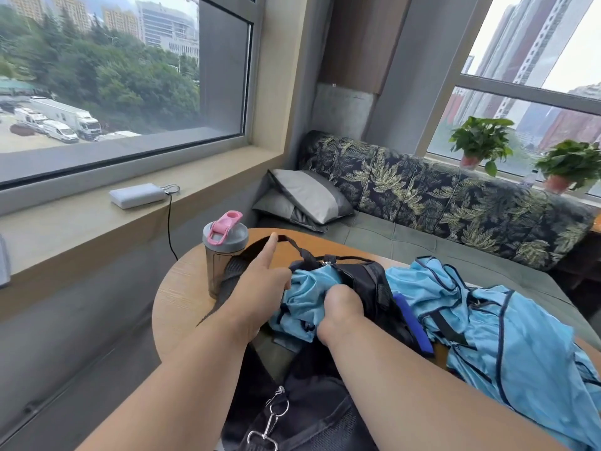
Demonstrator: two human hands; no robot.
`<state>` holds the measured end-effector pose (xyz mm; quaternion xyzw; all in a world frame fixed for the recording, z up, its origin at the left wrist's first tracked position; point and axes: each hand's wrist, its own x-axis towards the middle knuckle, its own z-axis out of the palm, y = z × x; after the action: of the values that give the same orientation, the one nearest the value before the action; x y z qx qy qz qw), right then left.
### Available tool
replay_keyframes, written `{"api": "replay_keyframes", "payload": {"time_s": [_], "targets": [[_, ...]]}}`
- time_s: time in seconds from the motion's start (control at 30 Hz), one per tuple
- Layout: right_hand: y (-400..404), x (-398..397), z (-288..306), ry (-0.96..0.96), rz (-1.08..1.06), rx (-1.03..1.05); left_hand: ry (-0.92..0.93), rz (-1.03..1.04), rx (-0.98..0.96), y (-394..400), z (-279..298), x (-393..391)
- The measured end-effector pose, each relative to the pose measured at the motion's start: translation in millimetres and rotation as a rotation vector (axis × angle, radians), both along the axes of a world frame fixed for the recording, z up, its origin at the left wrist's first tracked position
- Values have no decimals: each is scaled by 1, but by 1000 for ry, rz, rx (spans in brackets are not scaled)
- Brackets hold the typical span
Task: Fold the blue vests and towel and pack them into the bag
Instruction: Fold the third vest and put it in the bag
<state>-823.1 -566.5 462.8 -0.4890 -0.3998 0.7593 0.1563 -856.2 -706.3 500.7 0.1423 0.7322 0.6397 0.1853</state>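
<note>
A black bag lies open on the round wooden table. A bundled light-blue vest sits in its opening. My right hand is curled into the vest, pushing down into the bag. My left hand holds the bag's left rim beside the vest, its index finger sticking out straight toward the black strap. More light-blue vest fabric with dark piping lies crumpled on the table to the right. A dark blue strip lies between bag and pile.
A grey shaker bottle with a pink lid stands just left of the bag. A metal clip hangs from the bag near me. A sofa with a grey pillow lies behind; a power bank rests on the sill.
</note>
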Motion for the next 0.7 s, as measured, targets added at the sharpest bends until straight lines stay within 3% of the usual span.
{"api": "replay_keyframes", "payload": {"time_s": [0.13, 0.23, 0.33, 0.43, 0.57, 0.7], "targets": [[-2, -7, -4, -114, 74, 110, 98, -26, -55, -1, -6, -5], [6, -17, -27, -159, 339, 175, 129, -56, -60, 1, -17, -8], [9, -24, -28, -141, 450, 170, 253, -67, -166, 2, -29, -15], [4, -19, -15, -106, 482, 139, 482, -19, -380, 2, -37, -21], [12, -18, -17, -113, 419, 152, 724, 9, -921, 7, -35, -24], [15, -20, -29, -125, 331, 222, 737, -34, -1021, 14, -30, -24]]}}
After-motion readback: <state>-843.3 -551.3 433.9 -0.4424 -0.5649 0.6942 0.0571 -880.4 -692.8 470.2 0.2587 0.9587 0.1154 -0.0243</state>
